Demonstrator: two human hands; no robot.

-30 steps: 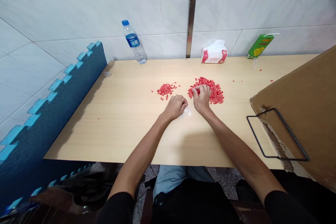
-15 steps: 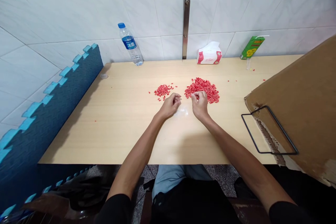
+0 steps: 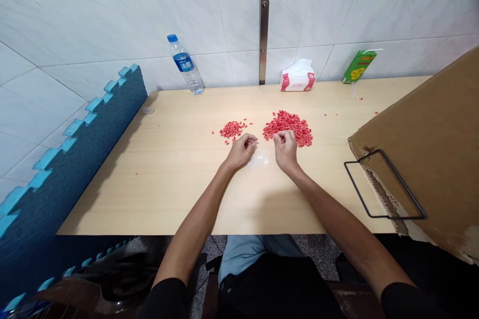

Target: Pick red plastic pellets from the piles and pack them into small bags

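Lying just beyond the left hand is a small red pellet heap; clear plastic sits between the hands; the right hand borders the larger heap, its pellets pointing every way. Fingers curl narrowly; I cannot tell what they hold.

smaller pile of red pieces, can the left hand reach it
Likely yes: the left hand is close beside the smaller pile of red pieces, and nothing visible stands between them.

Black top, short black sleeves; pale blue trousers
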